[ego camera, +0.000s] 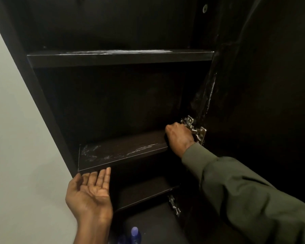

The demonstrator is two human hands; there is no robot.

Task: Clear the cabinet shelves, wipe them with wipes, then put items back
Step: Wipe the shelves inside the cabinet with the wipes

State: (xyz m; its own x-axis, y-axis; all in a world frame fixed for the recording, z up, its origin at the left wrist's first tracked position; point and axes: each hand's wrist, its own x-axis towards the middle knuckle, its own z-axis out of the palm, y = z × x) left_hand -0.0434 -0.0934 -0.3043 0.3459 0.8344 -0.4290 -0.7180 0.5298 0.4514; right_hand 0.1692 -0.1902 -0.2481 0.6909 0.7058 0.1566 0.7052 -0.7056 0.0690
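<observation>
Head view: our right hand is clenched at the dark wooden middle shelf, at three o'clock; any wipe is hidden. Our left hand lies released, palm up, at seven. Stiff, streaked board; press flat.

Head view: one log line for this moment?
left hand: open, palm up under middle shelf edge | right hand: fisted at shelf's right end, grasp unclear

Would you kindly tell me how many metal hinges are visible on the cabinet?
2: the upper hinge sits beside the right hand at the middle shelf; the lower hinge is below the bottom shelf. Others may be hidden in the dark.
</observation>
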